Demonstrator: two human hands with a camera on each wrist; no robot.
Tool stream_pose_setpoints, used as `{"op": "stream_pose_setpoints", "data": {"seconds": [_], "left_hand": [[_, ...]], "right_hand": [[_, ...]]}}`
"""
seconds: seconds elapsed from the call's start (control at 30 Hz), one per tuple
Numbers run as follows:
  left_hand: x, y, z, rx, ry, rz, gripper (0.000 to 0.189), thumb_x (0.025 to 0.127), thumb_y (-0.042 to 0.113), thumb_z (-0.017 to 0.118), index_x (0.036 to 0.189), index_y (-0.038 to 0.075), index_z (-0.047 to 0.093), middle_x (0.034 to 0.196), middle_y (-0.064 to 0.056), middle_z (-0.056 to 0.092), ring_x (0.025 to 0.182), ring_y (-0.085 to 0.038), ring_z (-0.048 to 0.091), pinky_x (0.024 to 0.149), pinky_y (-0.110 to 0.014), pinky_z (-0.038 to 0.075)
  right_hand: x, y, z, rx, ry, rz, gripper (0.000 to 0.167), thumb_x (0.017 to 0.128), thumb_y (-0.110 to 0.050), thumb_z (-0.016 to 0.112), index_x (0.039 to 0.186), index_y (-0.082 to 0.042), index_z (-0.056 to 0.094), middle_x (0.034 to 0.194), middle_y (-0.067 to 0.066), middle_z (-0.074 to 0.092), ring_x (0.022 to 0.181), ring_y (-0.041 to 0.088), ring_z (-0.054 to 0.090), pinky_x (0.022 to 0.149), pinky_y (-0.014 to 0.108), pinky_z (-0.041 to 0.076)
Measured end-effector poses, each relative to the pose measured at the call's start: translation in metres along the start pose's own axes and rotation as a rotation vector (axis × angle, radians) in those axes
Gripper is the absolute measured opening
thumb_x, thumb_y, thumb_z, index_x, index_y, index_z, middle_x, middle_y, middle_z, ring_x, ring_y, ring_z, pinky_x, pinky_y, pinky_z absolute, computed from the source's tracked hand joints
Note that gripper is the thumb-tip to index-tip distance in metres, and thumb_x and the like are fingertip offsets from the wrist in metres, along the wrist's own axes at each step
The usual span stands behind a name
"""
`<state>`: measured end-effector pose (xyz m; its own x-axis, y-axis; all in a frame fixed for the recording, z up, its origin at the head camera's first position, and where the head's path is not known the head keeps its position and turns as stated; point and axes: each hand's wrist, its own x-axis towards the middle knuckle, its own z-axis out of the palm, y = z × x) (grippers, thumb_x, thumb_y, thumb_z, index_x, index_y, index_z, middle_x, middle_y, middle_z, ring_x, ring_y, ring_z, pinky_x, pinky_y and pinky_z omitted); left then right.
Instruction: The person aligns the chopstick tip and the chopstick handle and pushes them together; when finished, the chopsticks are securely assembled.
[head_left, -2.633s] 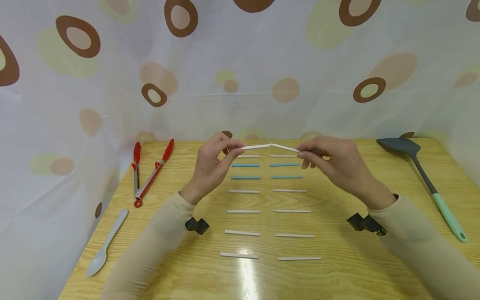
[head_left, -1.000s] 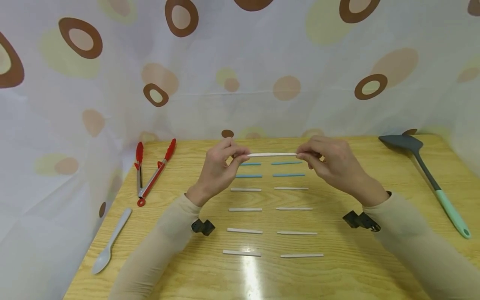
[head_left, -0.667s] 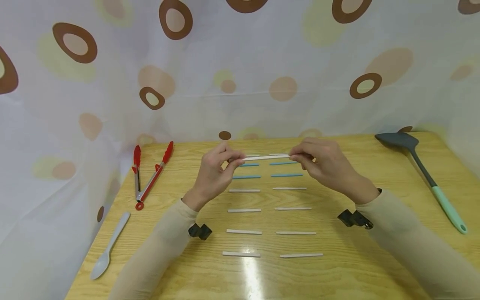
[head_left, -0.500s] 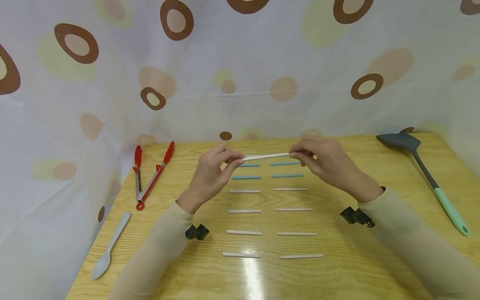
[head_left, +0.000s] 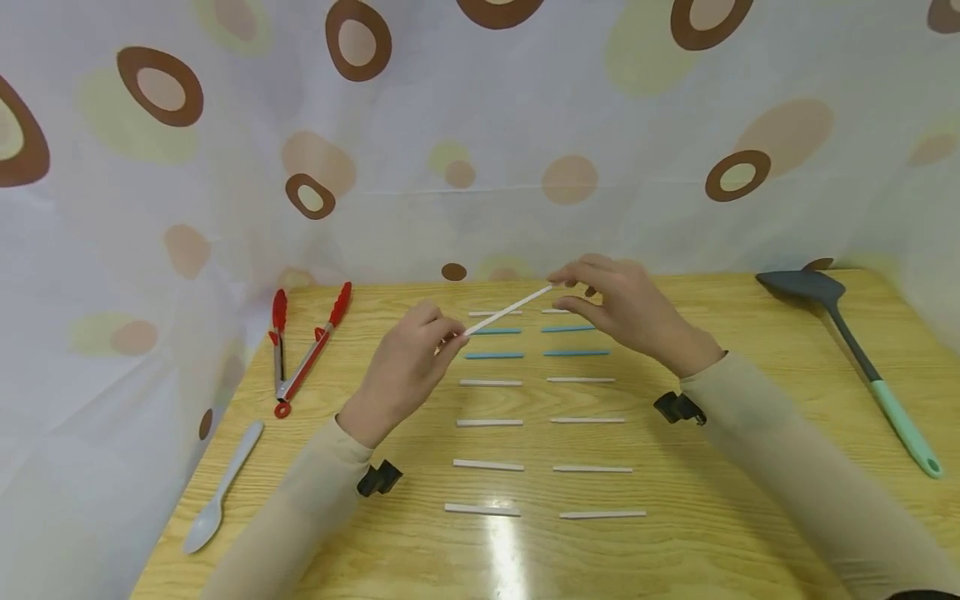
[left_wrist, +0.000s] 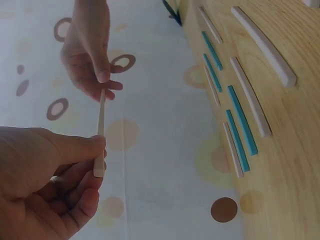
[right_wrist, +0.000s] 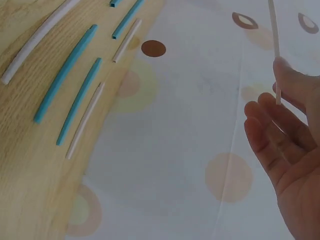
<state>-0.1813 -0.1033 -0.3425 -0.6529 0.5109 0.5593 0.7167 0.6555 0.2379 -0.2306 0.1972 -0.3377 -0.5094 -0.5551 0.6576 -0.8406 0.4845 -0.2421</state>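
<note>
White stick (head_left: 510,310), partly behind left hand (head_left: 405,358)

Thin wht stick (head_left: 510,310), straight, aslant above tabletop (head_left: 750,333); one end pinched in L hand (head_left: 408,367), other at R hand (head_left: 622,304), prob. touching, grip unclear.

Glossy wood-grain table (head_left: 712,517) — smooth, matt held stick (head_left: 508,311) — shiny metal on the tongs (head_left: 303,364), plastic-looking spoon (head_left: 219,497).
</note>
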Motion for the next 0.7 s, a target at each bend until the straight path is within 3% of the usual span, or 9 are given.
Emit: {"op": "stream_pose_setpoints", "data": {"seconds": [0.17, 0.27, 0.47, 0.7], "left_hand": [[-0.016, -0.017, -0.002, -0.059, 0.000, -0.235, 0.007, 0.088, 0.009, 0.077, 0.092, 0.003, 0.076, 0.078, -0.002, 0.060, 0.068, -0.016, 0.059, 0.062, -0.030, 0.049], [-0.027, -0.030, -0.002, -0.093, 0.022, -0.345, 0.007, 0.087, 0.009, 0.078, 0.091, 0.003, 0.077, 0.077, -0.002, 0.063, 0.067, -0.016, 0.060, 0.062, -0.033, 0.050], [-0.048, -0.055, 0.000, -0.114, 0.025, -0.500, 0.009, 0.086, 0.011, 0.078, 0.089, 0.003, 0.078, 0.077, -0.004, 0.069, 0.065, -0.017, 0.064, 0.060, -0.035, 0.052], [-0.062, -0.078, 0.004, -0.132, 0.022, -0.654, 0.012, 0.086, 0.015, 0.078, 0.089, 0.003, 0.079, 0.077, -0.005, 0.071, 0.064, -0.017, 0.063, 0.057, -0.034, 0.049]], "right_hand": [[-0.007, 0.021, 0.009, -0.023, -0.041, 0.159, 0.035, 0.086, -0.010, 0.078, 0.119, -0.004, 0.068, 0.108, 0.009, 0.067, 0.089, 0.025, 0.065, 0.066, 0.039, 0.054], [-0.013, 0.035, 0.015, -0.016, -0.139, 0.296, 0.032, 0.090, -0.015, 0.076, 0.118, -0.002, 0.068, 0.111, 0.013, 0.067, 0.090, 0.029, 0.066, 0.070, 0.042, 0.054], [-0.024, 0.060, 0.028, 0.060, -0.347, 0.580, 0.037, 0.094, -0.019, 0.071, 0.122, 0.004, 0.065, 0.121, 0.022, 0.063, 0.097, 0.033, 0.063, 0.082, 0.048, 0.051], [-0.028, 0.077, 0.041, 0.068, -0.404, 0.648, 0.036, 0.094, -0.018, 0.071, 0.122, 0.004, 0.065, 0.117, 0.021, 0.064, 0.100, 0.035, 0.061, 0.083, 0.050, 0.050]]}}
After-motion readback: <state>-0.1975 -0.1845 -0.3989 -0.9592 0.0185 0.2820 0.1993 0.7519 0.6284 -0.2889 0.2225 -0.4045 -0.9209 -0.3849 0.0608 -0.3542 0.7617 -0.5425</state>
